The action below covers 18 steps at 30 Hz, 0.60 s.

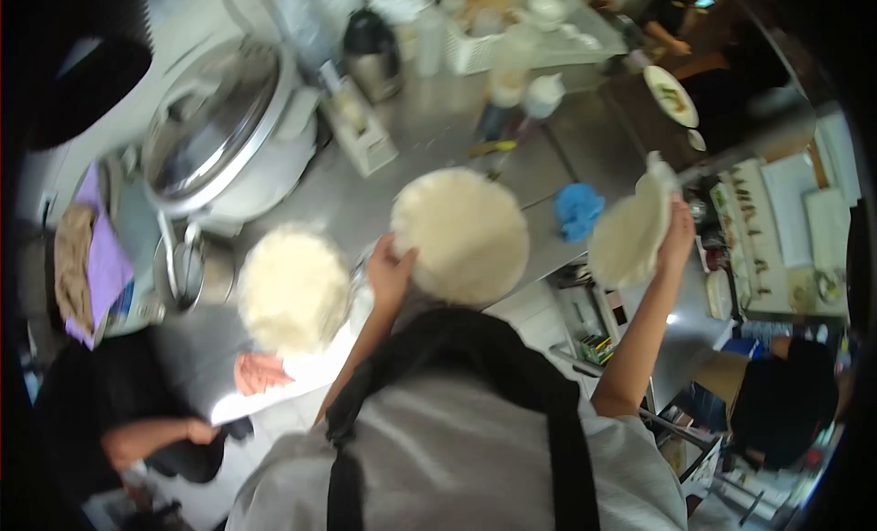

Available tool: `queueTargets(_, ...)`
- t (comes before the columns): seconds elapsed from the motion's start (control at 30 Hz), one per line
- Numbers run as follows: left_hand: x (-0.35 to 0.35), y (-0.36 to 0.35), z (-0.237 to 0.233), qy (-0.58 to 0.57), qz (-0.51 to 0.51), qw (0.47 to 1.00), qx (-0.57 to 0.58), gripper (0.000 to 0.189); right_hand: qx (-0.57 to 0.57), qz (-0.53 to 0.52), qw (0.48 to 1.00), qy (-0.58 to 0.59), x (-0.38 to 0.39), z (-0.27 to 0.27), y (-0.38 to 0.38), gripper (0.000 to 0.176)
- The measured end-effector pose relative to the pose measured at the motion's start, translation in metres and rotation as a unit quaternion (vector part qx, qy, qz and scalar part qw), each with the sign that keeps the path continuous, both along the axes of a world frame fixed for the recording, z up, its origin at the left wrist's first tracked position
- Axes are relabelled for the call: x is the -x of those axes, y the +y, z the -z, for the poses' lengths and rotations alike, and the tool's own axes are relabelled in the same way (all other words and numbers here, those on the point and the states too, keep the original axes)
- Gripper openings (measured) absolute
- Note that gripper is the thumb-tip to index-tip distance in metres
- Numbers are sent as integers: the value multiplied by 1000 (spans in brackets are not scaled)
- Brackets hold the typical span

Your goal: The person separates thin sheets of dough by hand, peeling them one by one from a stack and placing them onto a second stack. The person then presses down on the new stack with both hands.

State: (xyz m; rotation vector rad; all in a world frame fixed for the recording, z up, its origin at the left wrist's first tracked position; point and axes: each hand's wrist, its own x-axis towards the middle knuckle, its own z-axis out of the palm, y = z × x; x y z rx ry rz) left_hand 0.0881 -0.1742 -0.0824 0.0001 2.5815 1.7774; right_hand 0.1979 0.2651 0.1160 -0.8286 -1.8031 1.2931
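The right hand [676, 234] grips a thin pale sheet [623, 243] by the tabletop's [429, 120] near edge; the left hand [389, 270] touches a round sheet's [461, 237] rim, whether gripping I cannot tell.

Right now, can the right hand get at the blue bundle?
Probably not cleanly: the right hand holds a floppy pale round, which hangs between it and the blue bundle in this view.

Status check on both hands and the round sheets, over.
Left hand at near-left edge of middle sheet. Right hand gripping rightmost sheet, its side bent up. Crumpled blue item on the counter, between those sheets.
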Motion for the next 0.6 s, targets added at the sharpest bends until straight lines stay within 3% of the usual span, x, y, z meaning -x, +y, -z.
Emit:
queueTargets(0.07,-6,0,-11,6,-21,999,-48,52,-94,18,995,-11,-2,-8,-24,16)
queueTargets(0.1,-10,3,-27,68,-41,995,-63,54,-99,13,995,-15,2,-7,-39,18)
queueTargets(0.13,-12,6,-50,64,-45,990,-115,55,-59,6,998,-26,8,-10,-63,18)
queueTargets(0.17,-14,5,-69,45,-39,995,-80,52,-48,21,997,-57,19,-30,-104,16)
queueTargets(0.2,-9,7,-64,25,22,990,-140,50,-29,-36,999,-4,26,-1,-112,15)
queueTargets(0.3,-9,10,-55,-102,174,929,-312,44,18,-174,984,-22,55,48,-181,16)
queueTargets(0.37,-21,22,-61,-197,178,904,-334,45,-34,-300,950,-86,66,89,-223,19)
queueTargets(0.4,-22,25,-63,-245,187,887,-343,46,17,-368,925,-94,67,99,-243,21)
queueTargets(0.43,-25,21,-36,-210,181,888,-368,43,66,-428,896,-103,64,110,-256,23)
queueTargets(0.5,-21,11,-19,-208,211,901,-318,41,61,-469,861,-188,61,137,-265,27)
queueTargets(0.6,-17,1,-16,-202,225,914,-272,38,118,-484,856,-138,58,166,-259,31)
